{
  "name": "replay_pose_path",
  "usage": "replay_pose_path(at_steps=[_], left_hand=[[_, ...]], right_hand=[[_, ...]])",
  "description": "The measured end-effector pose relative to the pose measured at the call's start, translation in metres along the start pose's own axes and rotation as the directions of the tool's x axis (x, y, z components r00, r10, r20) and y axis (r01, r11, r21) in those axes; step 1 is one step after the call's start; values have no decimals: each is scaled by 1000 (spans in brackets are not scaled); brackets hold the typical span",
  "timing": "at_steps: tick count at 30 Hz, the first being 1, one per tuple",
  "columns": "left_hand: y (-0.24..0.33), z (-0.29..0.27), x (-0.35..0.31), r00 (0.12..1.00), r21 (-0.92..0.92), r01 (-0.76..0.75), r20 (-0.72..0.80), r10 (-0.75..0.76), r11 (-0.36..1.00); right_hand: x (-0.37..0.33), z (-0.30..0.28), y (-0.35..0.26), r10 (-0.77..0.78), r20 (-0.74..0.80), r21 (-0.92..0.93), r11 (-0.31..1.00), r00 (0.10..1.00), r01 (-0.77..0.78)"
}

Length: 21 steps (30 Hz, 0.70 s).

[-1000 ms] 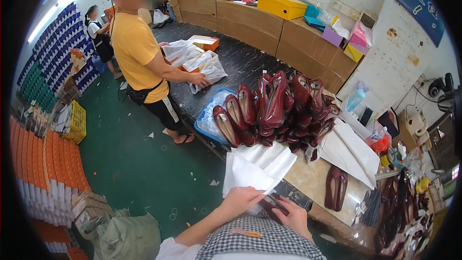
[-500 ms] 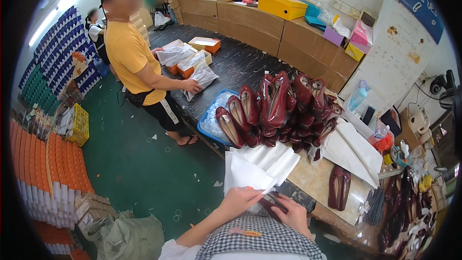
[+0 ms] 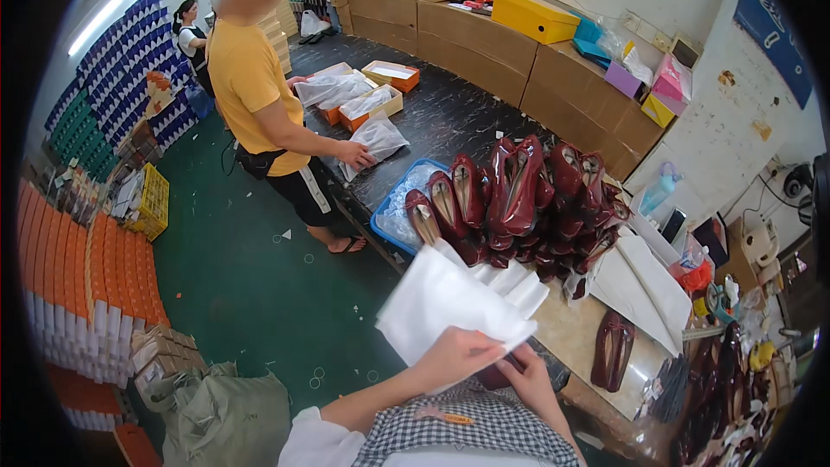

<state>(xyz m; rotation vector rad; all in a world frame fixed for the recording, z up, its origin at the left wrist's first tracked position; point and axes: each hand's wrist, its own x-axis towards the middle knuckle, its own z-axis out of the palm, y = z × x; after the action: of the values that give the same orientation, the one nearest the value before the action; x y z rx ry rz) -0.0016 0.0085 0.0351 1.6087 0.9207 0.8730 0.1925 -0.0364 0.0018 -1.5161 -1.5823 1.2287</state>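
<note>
Workroom: green floor (image 3: 251,294), orange-and-white box stacks (image 3: 82,268) toward nine o'clock; clock hours here are read from the two hands, twelve pointing to the top edge.
Black table (image 3: 441,112): runs from eleven o'clock toward four, with a beige board (image 3: 575,316) on its near part.
Co-worker: a person in a yellow shirt (image 3: 251,69) at eleven o'clock, one hand (image 3: 356,154) on a white wrapped bundle (image 3: 380,134).
Shoe pile: glossy dark red shoes (image 3: 523,195) at twelve o'clock, a blue basket (image 3: 377,223) beside them; one more pair (image 3: 612,350) lies on the board at three.
White sheet: the raised paper (image 3: 445,303) spreads toward eleven o'clock, blurred, in front of other white paper (image 3: 526,287).
Left hand: the hand (image 3: 462,355) pinches the sheet's near edge, thumb and fingers closed together.
Right hand: the hand (image 3: 532,380) seems closed around a dark red shoe (image 3: 493,377), close against the checked apron (image 3: 467,424); its far fingers are hidden.
Handling the sheet: a light pinch near the edge should avoid creases; letting the raised part settle flat would help.
Handling the shoe: a steady hold, low and near the body, should protect its glossy surface.
</note>
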Motion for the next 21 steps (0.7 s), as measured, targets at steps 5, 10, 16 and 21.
replay_pose_path(at_steps=[5, 10, 16, 21], left_hand=[[-2, -23, -11, 980, -286, 135, -102, -170, 949], [3, -20, -2, 973, -194, 228, 4, -232, 954], [14, 0, -5, 948, -115, 314, -11, -317, 942], [2, 10, 1, 956, 61, 294, -16, -293, 954]], right_hand=[[-7, -6, -28, -89, 127, 346, 938, 988, 40], [-7, -8, -37, -76, 64, -35, 996, 995, 78], [-7, -8, -27, -73, -49, -259, 964, 996, 58], [-15, 6, 19, -186, -199, -460, 885, 962, 76]])
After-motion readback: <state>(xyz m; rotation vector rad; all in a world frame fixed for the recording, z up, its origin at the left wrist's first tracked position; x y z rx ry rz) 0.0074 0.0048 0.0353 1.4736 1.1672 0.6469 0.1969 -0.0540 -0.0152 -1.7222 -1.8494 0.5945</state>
